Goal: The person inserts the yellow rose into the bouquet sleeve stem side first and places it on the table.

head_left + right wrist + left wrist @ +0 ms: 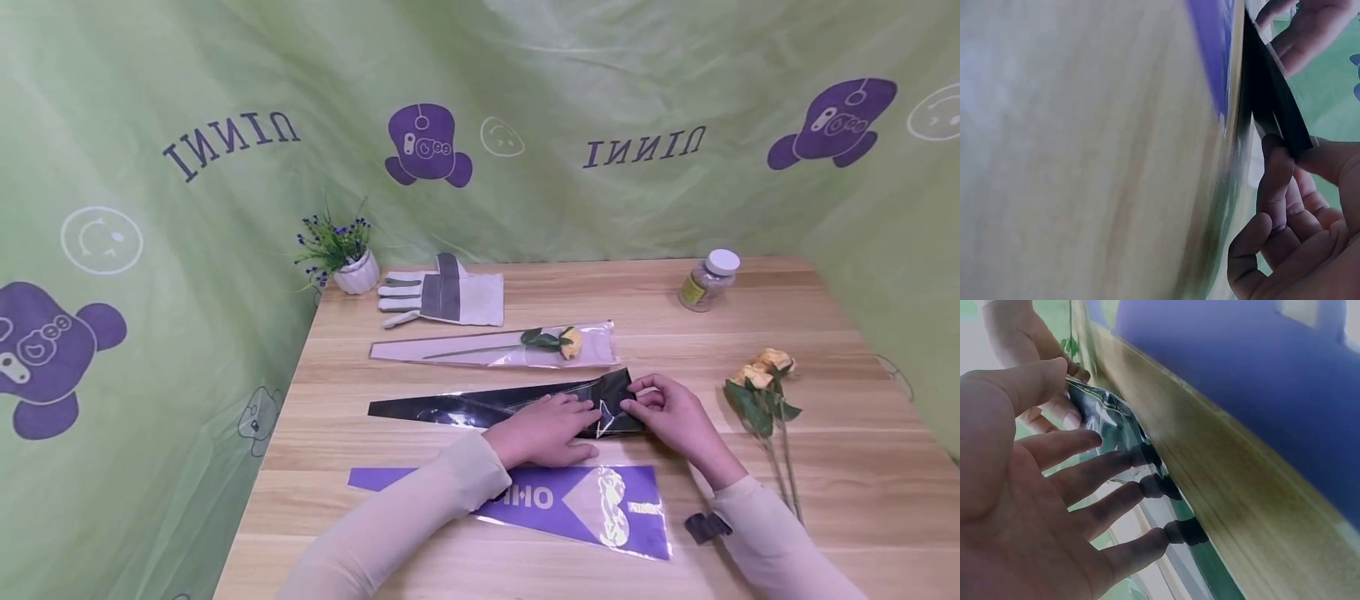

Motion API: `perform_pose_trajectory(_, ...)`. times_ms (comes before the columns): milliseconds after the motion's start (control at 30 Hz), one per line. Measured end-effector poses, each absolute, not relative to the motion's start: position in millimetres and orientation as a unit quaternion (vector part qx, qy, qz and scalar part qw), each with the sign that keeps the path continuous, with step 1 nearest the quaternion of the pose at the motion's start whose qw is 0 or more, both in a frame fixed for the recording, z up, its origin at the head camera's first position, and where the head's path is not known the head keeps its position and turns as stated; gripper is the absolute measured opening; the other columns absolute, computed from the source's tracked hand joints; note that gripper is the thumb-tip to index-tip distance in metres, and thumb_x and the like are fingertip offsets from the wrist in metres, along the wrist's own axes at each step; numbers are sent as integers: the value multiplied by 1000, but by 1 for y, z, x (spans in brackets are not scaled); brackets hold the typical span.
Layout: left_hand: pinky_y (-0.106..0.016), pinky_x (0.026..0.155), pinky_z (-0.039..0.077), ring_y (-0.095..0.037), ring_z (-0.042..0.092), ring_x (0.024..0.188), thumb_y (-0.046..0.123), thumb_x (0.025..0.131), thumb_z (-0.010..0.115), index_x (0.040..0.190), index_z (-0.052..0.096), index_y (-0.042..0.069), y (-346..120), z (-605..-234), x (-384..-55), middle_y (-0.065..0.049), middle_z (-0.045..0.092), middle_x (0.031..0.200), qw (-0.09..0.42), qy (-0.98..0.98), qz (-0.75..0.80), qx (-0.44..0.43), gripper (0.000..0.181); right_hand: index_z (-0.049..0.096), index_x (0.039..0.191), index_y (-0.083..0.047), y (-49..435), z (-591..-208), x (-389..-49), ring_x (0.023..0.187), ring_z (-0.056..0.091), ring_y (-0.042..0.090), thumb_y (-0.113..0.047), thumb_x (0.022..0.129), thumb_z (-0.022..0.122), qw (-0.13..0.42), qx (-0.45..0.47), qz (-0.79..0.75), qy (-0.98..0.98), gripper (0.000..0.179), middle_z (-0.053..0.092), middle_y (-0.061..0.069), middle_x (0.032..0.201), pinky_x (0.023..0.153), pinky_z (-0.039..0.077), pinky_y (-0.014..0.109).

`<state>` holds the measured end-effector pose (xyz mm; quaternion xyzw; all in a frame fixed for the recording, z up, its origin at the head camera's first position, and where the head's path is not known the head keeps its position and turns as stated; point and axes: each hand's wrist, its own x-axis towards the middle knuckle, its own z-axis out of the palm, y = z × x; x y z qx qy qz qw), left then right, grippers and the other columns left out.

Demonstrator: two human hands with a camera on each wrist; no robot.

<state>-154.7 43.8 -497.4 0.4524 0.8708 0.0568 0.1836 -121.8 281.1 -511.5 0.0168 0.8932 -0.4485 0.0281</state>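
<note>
By the right hand (672, 414), the nearer to its wide end, the black flower sleeve (483, 407) was pinched just right of the frame's centre; by the left hand (550, 430), fingers extended, its face was touched. Its long axis was stretched leftward, narrow end farthest.

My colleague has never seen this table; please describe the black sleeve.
On the wooden table, find the left hand and right hand. Both touch the tapering black sleeve between two others. Its colour sets it apart: the nearer sleeve is purple, the farther sleeve pale.
</note>
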Motion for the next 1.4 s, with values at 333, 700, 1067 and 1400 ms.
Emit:
perform_pose_trajectory(333,-40,114,30,-19,33,143,58,100,51,146,56,29,48,-499,-148,3,39,158,130,876,-2,465,55,72,105,-3,279,-503,-112,69,60,17,-29,102,63,21,18,-449,893,27,67,7,79,60,47,30)
perform_pose_trajectory(700,-26,92,46,-8,57,112,39,103,57,122,75,23,53,-506,-173,11,67,123,158,880,216,393,30,73,107,-7,265,-505,-107,70,62,15,-18,95,74,-7,-37,-408,912,17,68,1,82,59,50,29)
perform_pose_trajectory(1067,-22,68,45,-3,58,77,41,98,66,95,79,25,57,-507,-183,20,65,81,141,871,380,280,21,74,106,-9,258,-505,-106,64,57,13,-18,92,76,-35,-59,-384,921,16,63,-3,76,56,46,30)
perform_pose_trajectory(1400,-23,64,45,-4,58,70,34,96,69,94,80,21,60,-507,-185,19,66,78,165,864,397,262,17,74,105,-10,253,-502,-107,66,57,10,-17,90,79,-44,-84,-365,926,17,61,-5,77,61,46,31)
